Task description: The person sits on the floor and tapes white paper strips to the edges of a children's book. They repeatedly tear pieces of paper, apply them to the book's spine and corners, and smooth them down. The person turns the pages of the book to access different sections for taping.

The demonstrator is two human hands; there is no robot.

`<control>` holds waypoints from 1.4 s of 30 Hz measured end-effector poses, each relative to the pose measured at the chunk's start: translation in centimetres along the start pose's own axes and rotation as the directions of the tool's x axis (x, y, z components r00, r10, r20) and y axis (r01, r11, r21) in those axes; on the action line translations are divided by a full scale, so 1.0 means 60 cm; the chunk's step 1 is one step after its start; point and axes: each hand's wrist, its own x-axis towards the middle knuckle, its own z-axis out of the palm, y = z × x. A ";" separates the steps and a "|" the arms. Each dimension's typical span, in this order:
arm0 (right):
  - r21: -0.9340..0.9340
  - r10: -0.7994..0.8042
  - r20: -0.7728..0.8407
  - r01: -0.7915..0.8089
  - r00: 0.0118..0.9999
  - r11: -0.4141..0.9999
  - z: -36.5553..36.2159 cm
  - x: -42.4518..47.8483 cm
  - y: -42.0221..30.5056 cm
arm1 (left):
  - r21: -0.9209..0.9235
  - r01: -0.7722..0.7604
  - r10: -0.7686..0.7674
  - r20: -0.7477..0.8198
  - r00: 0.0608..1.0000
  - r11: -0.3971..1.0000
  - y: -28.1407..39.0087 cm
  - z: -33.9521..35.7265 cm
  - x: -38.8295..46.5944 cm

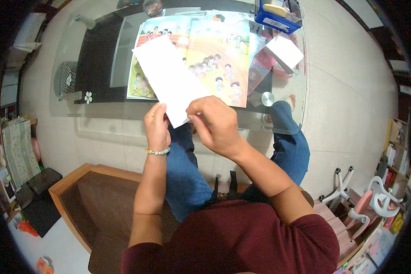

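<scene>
A long white sheet of paper (173, 75), perhaps folded, slants over an illustrated children's book (222, 72) that lies spread on a glass-topped table (96, 109). With thumb and fingers, my left hand (157, 125) holds the paper's near left edge; a beaded bracelet (157, 151) circles that wrist. My right hand (215, 123) pinches the near right edge between thumb and bent index finger. The fingertips behind the paper are hidden. The sheet is overexposed, so any marks on it cannot be made out.
At the table's right are a blue plastic basket (277, 22), a white box (284, 53) and a pink patterned pouch (258, 77). A glass jar (153, 7) stands at the far edge. A brown cushioned wooden seat (106, 202) is at lower left, a white-framed chair (359, 205) at right.
</scene>
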 end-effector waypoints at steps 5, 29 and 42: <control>0.569 0.500 -0.014 -0.405 0.866 0.716 -0.035 0.007 0.014 | 0.187 -0.124 0.163 -0.210 0.964 0.975 0.008 -0.057 0.052; 0.992 0.750 -0.055 -0.052 0.659 0.119 -0.068 -0.001 0.077 | -0.100 -0.181 0.190 0.086 0.978 0.978 -0.039 0.258 -0.015; 0.989 0.756 -0.116 0.008 0.644 0.146 -0.077 -0.010 0.099 | -0.139 -0.137 0.143 0.035 0.989 0.981 -0.069 0.289 -0.005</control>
